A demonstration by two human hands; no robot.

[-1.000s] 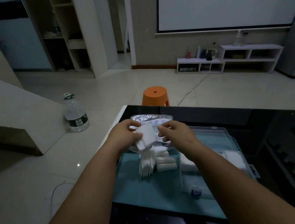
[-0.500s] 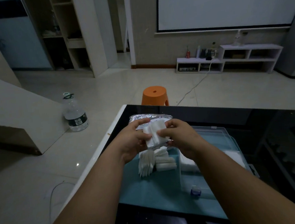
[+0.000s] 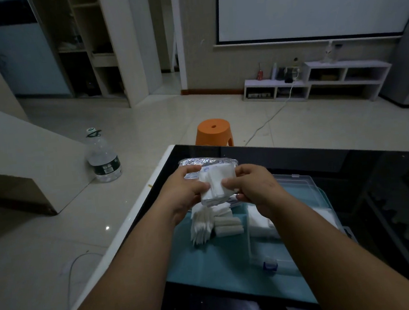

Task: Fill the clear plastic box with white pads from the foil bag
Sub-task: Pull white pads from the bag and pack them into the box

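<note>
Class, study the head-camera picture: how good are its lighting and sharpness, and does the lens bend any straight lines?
Head view: dim, bluish room light; the white pads held between left hand and right hand are the brightest thing, their layers hard to separate. Head view: wide-angle bowing curves the shelving unit and the table edge. Head view: the foil bag glints faintly.

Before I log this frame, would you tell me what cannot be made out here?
Head view only:
- Clear plastic box: contents mostly hidden by the right hand and forearm.
- Foil bag: opening covered by the held stack of white pads and left hand.
- Print on the bag: too small.
</note>
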